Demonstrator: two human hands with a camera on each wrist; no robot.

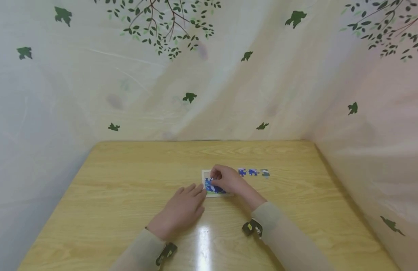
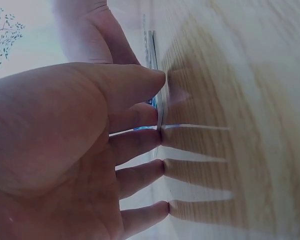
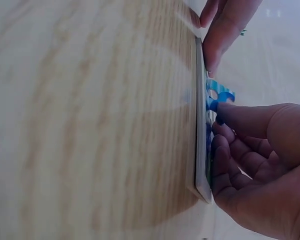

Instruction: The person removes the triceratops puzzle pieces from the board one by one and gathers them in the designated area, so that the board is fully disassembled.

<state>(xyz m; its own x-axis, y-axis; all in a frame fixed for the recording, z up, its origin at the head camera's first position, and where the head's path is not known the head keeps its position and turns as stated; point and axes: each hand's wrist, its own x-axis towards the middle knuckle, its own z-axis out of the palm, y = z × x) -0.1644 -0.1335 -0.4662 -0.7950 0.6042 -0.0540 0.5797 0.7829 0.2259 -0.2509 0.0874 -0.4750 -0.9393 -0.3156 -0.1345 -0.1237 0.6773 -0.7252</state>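
A small jigsaw puzzle in a white-bordered tray [image 1: 216, 195] lies flat on the wooden table, its picture partly filled with blue pieces. Between the thumb and fingers of my right hand [image 1: 230, 181] is a blue puzzle piece [image 3: 221, 93], tilted up from the tray in the right wrist view. That hand covers the tray's upper right part in the head view. My left hand [image 1: 182, 206] has its fingers extended, with fingertips on the table and the thumb side touching the tray's left edge. In the left wrist view, its palm [image 2: 45, 135] hides most of the puzzle.
Three loose puzzle pieces [image 1: 252, 172] lie in a row right of the tray. The wooden table [image 1: 134, 165] extends around both hands. A pale curtain [image 1: 215, 113] with printed leaves hangs behind and at the sides.
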